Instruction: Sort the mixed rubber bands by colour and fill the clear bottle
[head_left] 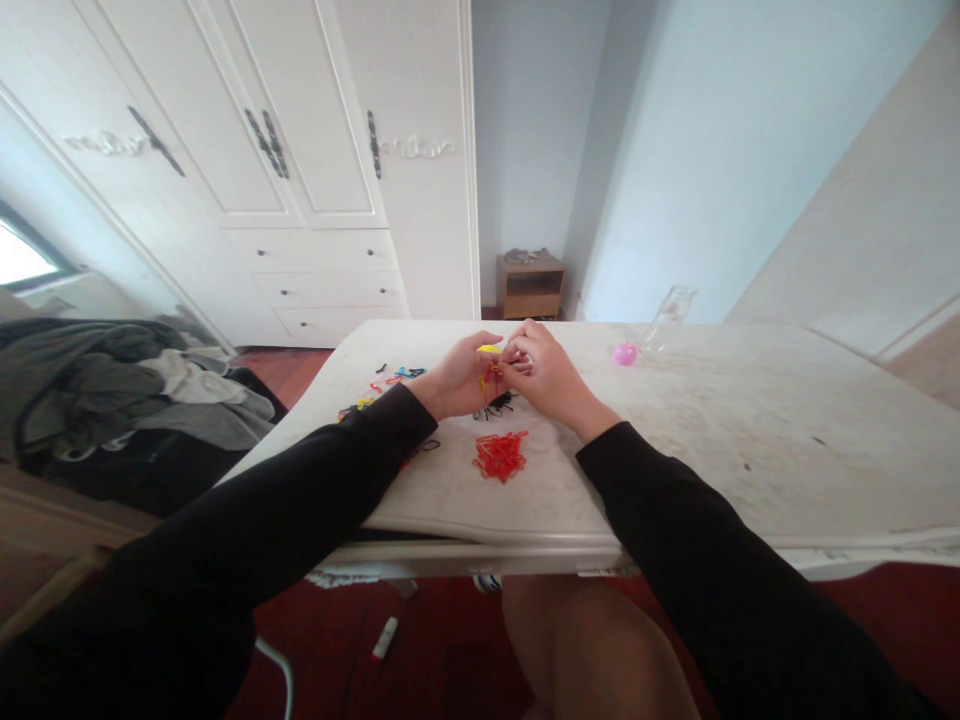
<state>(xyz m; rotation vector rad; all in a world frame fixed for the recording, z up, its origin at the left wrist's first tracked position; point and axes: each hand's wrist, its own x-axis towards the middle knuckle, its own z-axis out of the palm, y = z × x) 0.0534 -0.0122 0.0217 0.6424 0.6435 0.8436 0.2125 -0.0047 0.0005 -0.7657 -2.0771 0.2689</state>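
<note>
My left hand (457, 375) is turned palm inward over the table, its fingers curled around several small coloured loops that look like rubber bands. Against that palm, my right hand (540, 365) pinches at a small red and yellow loop (493, 369); its fingertips partly cover it. A bit of yellow (490, 348) shows by the left thumb. Just beneath the hands lies a bunch of black loops (496, 404), and nearer to me is a pile of red loops (501, 456). Mixed blue, red and yellow loops (405, 373) are scattered left of my left hand.
The white-covered table (712, 440) stretches to the right. Toward its far edge a clear glass bottle (670, 318) stands beside a pink ball-like object (624, 353). Clothes (150, 390) are heaped at left. A white marker-like tube (385, 639) lies on the floor.
</note>
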